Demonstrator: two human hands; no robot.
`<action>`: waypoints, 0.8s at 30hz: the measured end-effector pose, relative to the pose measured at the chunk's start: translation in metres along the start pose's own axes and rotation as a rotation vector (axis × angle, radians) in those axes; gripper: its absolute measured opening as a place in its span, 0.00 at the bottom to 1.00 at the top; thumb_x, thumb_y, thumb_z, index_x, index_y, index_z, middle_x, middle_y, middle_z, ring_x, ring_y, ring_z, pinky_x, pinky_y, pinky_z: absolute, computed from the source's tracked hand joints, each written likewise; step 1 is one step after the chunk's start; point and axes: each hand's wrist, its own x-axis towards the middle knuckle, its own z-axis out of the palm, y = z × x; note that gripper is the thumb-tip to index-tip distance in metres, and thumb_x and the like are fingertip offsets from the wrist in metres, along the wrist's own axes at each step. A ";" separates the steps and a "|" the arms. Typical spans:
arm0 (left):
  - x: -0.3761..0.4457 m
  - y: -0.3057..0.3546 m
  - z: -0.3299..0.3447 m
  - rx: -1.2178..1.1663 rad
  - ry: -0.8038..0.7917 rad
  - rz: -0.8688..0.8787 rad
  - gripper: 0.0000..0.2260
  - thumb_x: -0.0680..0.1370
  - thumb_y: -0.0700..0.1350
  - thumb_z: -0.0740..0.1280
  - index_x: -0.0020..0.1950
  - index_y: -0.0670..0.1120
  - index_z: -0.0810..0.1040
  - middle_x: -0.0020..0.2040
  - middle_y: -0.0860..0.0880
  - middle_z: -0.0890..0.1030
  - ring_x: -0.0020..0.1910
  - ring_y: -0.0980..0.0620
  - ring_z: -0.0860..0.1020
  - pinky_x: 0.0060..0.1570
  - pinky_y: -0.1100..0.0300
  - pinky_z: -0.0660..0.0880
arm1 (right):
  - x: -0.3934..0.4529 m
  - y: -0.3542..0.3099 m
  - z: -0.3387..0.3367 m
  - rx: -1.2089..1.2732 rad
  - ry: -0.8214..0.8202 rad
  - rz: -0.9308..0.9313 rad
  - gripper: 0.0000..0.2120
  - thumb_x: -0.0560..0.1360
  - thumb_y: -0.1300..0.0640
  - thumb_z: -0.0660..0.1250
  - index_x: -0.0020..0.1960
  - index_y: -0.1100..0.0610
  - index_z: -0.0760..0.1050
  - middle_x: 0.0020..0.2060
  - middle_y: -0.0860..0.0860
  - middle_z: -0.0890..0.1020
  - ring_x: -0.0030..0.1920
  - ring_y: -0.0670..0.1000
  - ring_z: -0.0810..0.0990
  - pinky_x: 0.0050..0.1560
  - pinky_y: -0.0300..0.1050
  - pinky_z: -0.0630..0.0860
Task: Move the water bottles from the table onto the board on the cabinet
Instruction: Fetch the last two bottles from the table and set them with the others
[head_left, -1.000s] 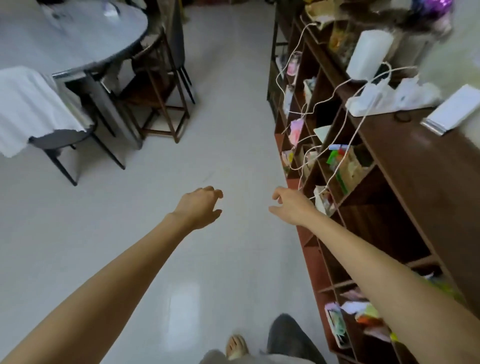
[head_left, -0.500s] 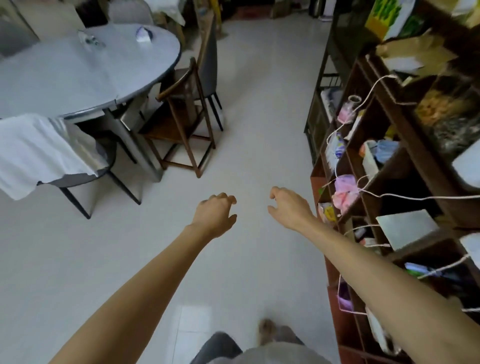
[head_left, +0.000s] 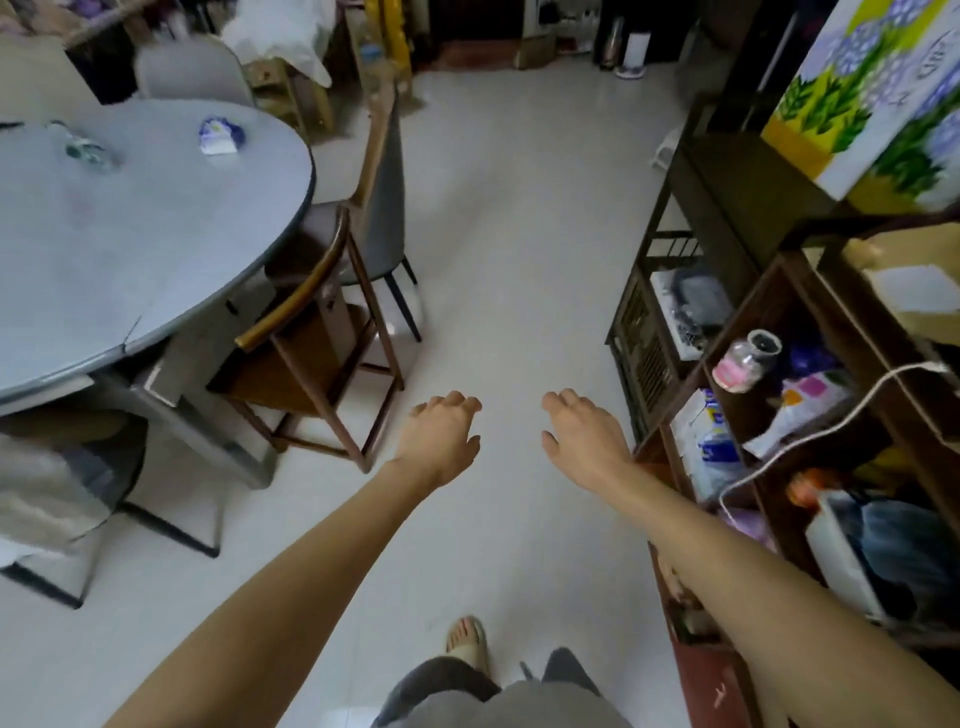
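My left hand (head_left: 440, 441) and my right hand (head_left: 582, 441) are stretched out in front of me above the white floor, fingers loosely curled, holding nothing. The round grey table (head_left: 130, 244) stands to the left, well apart from both hands. On its far side lies a blurred clear object with green in it (head_left: 85, 148), possibly a water bottle, and a small white and blue packet (head_left: 218, 136). The dark wooden cabinet (head_left: 810, 322) runs along the right, beside my right forearm. I cannot make out a board on it.
A wooden chair (head_left: 322, 338) and a grey chair (head_left: 387, 208) are tucked at the table's right side. A cloth-draped chair (head_left: 57, 499) stands at lower left. Cabinet shelves hold a jar (head_left: 745, 358), packets and a white cable (head_left: 810, 441). A flower painting (head_left: 878, 88) sits on top.
The view has swung up and toward the table, which now shows more fully. Both hands stay empty and held out ahead. My feet have stepped forward.
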 end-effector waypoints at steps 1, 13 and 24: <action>0.033 -0.002 -0.010 0.005 -0.003 0.022 0.21 0.80 0.49 0.62 0.72 0.49 0.67 0.68 0.49 0.72 0.65 0.45 0.72 0.63 0.51 0.70 | 0.026 0.010 -0.006 -0.014 0.022 0.014 0.15 0.79 0.55 0.59 0.64 0.58 0.67 0.57 0.55 0.75 0.55 0.55 0.76 0.46 0.47 0.70; 0.416 0.020 -0.061 0.021 -0.058 0.181 0.21 0.80 0.49 0.62 0.72 0.48 0.66 0.68 0.47 0.72 0.64 0.46 0.73 0.63 0.52 0.70 | 0.330 0.175 -0.033 -0.050 0.008 0.170 0.17 0.78 0.54 0.60 0.65 0.58 0.67 0.58 0.55 0.74 0.58 0.56 0.75 0.55 0.52 0.75; 0.708 -0.037 -0.133 -0.111 -0.007 0.010 0.20 0.79 0.50 0.63 0.70 0.49 0.70 0.67 0.49 0.74 0.62 0.48 0.75 0.61 0.53 0.72 | 0.672 0.266 -0.089 0.023 -0.085 0.032 0.14 0.80 0.54 0.59 0.64 0.58 0.68 0.58 0.55 0.74 0.55 0.55 0.75 0.50 0.49 0.72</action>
